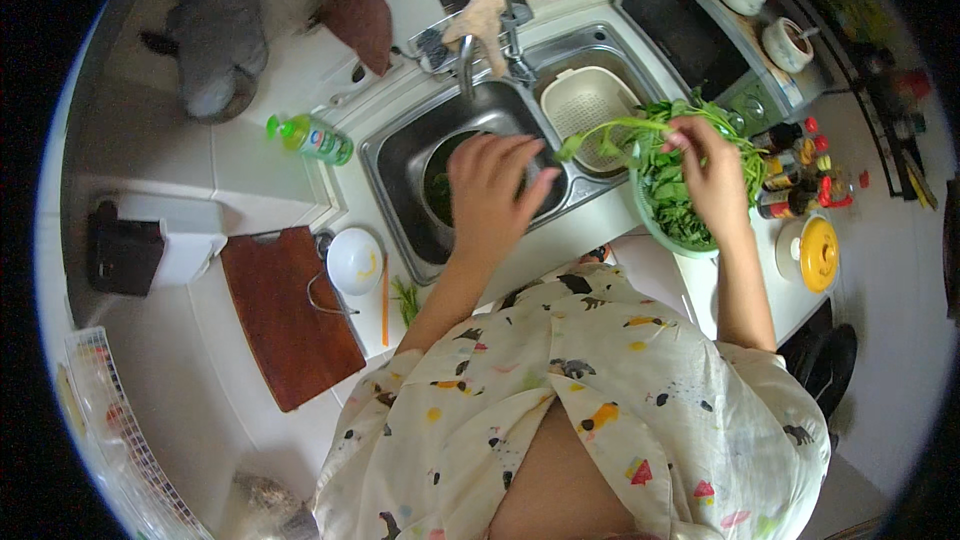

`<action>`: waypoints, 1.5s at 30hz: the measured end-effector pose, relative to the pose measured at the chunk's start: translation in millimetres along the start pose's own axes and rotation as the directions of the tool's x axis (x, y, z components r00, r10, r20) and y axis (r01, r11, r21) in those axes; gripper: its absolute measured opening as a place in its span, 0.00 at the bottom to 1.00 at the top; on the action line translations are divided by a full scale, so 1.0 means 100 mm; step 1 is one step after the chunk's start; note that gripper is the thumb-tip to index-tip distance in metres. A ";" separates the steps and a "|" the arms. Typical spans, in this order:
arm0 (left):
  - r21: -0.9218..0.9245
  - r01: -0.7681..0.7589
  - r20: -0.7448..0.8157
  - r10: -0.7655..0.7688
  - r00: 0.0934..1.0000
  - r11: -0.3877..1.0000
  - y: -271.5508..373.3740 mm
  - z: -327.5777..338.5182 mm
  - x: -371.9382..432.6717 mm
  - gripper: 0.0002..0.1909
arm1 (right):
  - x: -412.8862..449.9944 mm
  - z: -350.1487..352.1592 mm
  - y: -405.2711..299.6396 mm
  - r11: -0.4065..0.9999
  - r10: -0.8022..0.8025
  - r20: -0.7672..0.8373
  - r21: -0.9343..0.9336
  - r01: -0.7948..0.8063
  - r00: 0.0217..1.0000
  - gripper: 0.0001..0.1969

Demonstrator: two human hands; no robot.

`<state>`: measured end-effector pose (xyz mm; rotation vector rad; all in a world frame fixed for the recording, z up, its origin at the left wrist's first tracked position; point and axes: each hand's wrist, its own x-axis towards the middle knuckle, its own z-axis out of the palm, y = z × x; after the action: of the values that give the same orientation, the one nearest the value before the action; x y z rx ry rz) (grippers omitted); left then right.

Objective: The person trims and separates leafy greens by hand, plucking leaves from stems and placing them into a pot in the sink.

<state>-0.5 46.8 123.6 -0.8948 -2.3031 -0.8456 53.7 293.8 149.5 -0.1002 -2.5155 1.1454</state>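
Note:
My left hand (495, 195) is over the left basin of the steel double sink (405, 240), fingers spread and holding nothing. Below it, partly hidden, a round vessel (433, 187) with some dark green leaves sits in the basin. My right hand (705, 165) pinches a leafy green stem (626, 124), which points left over the right basin. Under this hand a light green basket (660, 236) is heaped with leafy greens (675, 195). A cream plastic colander (574, 97) rests in the right basin. The faucet (466, 67) reaches over the left basin.
Left of the sink are a green dish soap bottle (319, 139), a white bowl (355, 262), green sprigs (406, 300) and a brown cutting board (292, 322). On the right stand sauce bottles (787, 180) and a pot with a yellow lid (817, 253). A cloth (480, 22) hangs behind the faucet.

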 end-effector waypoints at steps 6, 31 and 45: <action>0.116 -0.159 0.035 0.156 0.987 0.980 -0.16 0.16 0.00 0.10 | -0.10 0.50 -0.25 0.895 0.211 0.285 0.328 -0.302 0.935 0.06; -0.353 0.647 0.593 -0.373 0.714 0.676 -0.65 0.25 -0.48 0.07 | -0.17 1.19 -0.25 0.990 -0.129 0.085 -0.046 0.133 0.988 0.06; -0.164 0.249 0.223 -0.210 0.952 0.955 -0.97 0.40 -0.51 0.15 | -0.15 1.17 0.06 0.893 0.179 0.371 0.327 -0.309 0.911 0.07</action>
<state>-47.8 -1.6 29.1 -0.8344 -2.5754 -1.1371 24.4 211.5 70.4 -0.1383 -2.5538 1.8781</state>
